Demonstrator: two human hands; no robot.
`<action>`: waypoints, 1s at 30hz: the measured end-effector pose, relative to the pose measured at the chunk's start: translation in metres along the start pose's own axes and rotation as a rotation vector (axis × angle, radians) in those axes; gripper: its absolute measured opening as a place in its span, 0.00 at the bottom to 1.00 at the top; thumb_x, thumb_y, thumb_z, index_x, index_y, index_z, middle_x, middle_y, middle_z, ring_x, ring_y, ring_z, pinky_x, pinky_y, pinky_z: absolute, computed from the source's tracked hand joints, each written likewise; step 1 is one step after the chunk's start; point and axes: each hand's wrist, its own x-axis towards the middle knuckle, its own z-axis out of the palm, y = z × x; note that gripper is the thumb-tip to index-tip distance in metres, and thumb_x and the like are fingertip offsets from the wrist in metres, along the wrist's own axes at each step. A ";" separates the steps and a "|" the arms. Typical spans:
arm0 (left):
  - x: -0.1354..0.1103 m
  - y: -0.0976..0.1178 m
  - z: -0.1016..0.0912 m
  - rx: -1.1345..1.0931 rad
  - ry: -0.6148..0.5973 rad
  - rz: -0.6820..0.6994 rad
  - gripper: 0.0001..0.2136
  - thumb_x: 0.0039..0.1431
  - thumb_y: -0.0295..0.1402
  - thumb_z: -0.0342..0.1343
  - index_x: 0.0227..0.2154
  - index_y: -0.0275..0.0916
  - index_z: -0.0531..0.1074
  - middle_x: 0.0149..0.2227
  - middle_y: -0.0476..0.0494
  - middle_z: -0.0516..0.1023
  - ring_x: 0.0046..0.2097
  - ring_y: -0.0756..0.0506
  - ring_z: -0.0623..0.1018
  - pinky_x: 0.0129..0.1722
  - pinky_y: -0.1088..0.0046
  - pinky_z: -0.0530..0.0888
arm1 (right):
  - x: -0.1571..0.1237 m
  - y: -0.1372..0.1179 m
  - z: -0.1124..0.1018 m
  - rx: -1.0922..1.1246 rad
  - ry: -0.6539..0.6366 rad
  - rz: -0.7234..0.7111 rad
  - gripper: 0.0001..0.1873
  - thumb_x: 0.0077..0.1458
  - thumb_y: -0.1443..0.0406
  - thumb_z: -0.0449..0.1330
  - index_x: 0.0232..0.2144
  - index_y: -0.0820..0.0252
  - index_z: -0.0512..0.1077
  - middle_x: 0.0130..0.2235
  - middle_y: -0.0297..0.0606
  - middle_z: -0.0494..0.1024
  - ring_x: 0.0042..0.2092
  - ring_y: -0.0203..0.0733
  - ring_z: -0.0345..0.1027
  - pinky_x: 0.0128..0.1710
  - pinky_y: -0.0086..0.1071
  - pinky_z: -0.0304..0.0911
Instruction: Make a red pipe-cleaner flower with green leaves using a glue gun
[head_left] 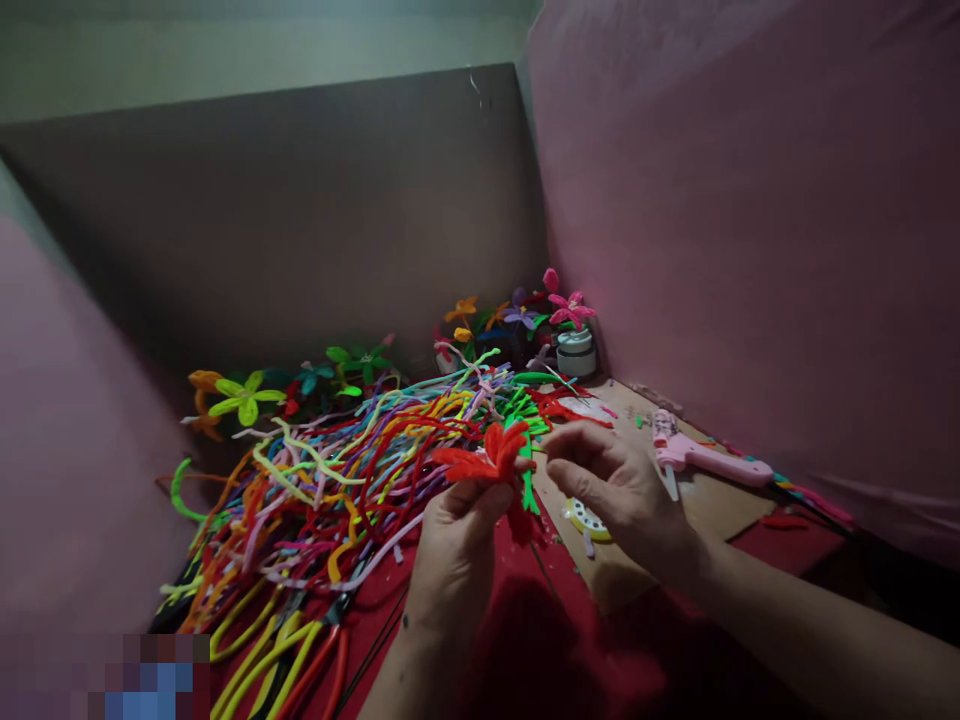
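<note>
My left hand [456, 545] is closed around the base of a red pipe-cleaner flower [491, 460], holding it up over the work surface. A short green pipe-cleaner piece [527, 475] sticks out beside the flower. My right hand [611, 480] sits just to the right of the flower, fingers curled and pinched near the petals and the green piece. Whether it grips anything there I cannot make out. Behind both hands spreads a big heap of loose pipe cleaners [330, 480] in many colours.
Finished flowers [247, 395] lie at the back left, and more stand in small pots [576, 352] in the corner. A pink glue gun [705, 460] lies at the right. Pliers with red and yellow handles [315, 655] lie at the lower left. Pink walls close in on both sides.
</note>
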 end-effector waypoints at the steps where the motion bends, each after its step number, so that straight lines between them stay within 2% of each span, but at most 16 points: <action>1: 0.001 0.001 -0.001 -0.010 0.022 0.007 0.07 0.44 0.29 0.63 0.29 0.36 0.78 0.28 0.44 0.78 0.33 0.48 0.75 0.38 0.72 0.70 | 0.000 -0.002 0.001 0.013 -0.076 0.118 0.09 0.50 0.61 0.61 0.32 0.60 0.72 0.28 0.32 0.68 0.30 0.32 0.60 0.31 0.28 0.57; 3: 0.001 0.001 -0.002 -0.016 0.040 0.013 0.06 0.43 0.30 0.64 0.28 0.36 0.78 0.27 0.45 0.78 0.31 0.49 0.75 0.35 0.73 0.71 | 0.001 -0.003 0.004 0.063 -0.251 0.298 0.11 0.49 0.60 0.61 0.29 0.64 0.74 0.28 0.34 0.71 0.31 0.33 0.61 0.34 0.29 0.58; 4: 0.001 0.001 -0.002 -0.017 0.031 0.014 0.06 0.42 0.30 0.64 0.26 0.36 0.78 0.25 0.46 0.77 0.29 0.49 0.74 0.33 0.74 0.70 | 0.002 -0.002 0.006 0.111 -0.318 0.344 0.11 0.49 0.59 0.62 0.29 0.64 0.75 0.28 0.34 0.71 0.31 0.32 0.61 0.35 0.29 0.57; 7: -0.002 0.002 -0.002 -0.024 -0.058 -0.009 0.05 0.44 0.31 0.64 0.25 0.36 0.78 0.21 0.47 0.74 0.24 0.52 0.70 0.26 0.76 0.68 | 0.004 0.007 0.012 0.281 -0.391 0.364 0.11 0.47 0.60 0.63 0.28 0.65 0.76 0.26 0.33 0.71 0.29 0.31 0.60 0.34 0.28 0.56; 10: -0.004 0.003 -0.002 -0.038 -0.128 -0.055 0.08 0.43 0.35 0.64 0.26 0.36 0.78 0.23 0.46 0.74 0.22 0.52 0.69 0.22 0.77 0.65 | 0.003 0.013 0.018 0.376 -0.363 0.365 0.12 0.46 0.60 0.64 0.25 0.67 0.76 0.23 0.34 0.71 0.26 0.32 0.62 0.30 0.29 0.55; 15: -0.003 0.006 -0.001 -0.066 -0.149 -0.104 0.11 0.45 0.38 0.63 0.30 0.36 0.78 0.19 0.49 0.70 0.21 0.54 0.65 0.22 0.78 0.63 | 0.005 0.010 0.023 0.352 -0.240 0.331 0.13 0.43 0.60 0.66 0.22 0.67 0.76 0.20 0.35 0.71 0.23 0.31 0.63 0.26 0.28 0.55; 18: 0.001 0.005 -0.002 -0.055 -0.121 -0.078 0.12 0.45 0.38 0.63 0.31 0.36 0.78 0.22 0.47 0.72 0.24 0.52 0.68 0.25 0.76 0.65 | 0.008 0.008 0.025 0.332 -0.175 0.305 0.13 0.42 0.59 0.66 0.24 0.65 0.77 0.20 0.34 0.72 0.23 0.30 0.63 0.25 0.27 0.55; 21: 0.004 0.003 -0.004 -0.047 -0.044 0.017 0.12 0.41 0.36 0.65 0.30 0.37 0.78 0.23 0.47 0.74 0.25 0.52 0.69 0.26 0.76 0.66 | 0.008 0.009 0.027 0.288 -0.106 0.280 0.12 0.43 0.59 0.66 0.27 0.63 0.78 0.20 0.33 0.73 0.23 0.30 0.62 0.24 0.26 0.55; 24: 0.005 0.000 -0.006 -0.009 0.000 0.052 0.10 0.41 0.34 0.66 0.29 0.37 0.78 0.22 0.48 0.73 0.25 0.52 0.69 0.27 0.76 0.66 | 0.006 0.011 0.030 0.241 -0.070 0.255 0.12 0.43 0.58 0.65 0.24 0.64 0.77 0.20 0.33 0.72 0.23 0.29 0.61 0.24 0.26 0.56; 30: 0.000 0.003 -0.003 -0.006 0.001 0.049 0.08 0.46 0.33 0.62 0.31 0.36 0.77 0.23 0.49 0.73 0.25 0.52 0.68 0.28 0.74 0.66 | 0.007 0.009 0.035 0.232 -0.069 0.262 0.15 0.42 0.57 0.65 0.19 0.65 0.73 0.19 0.32 0.70 0.22 0.30 0.61 0.24 0.27 0.57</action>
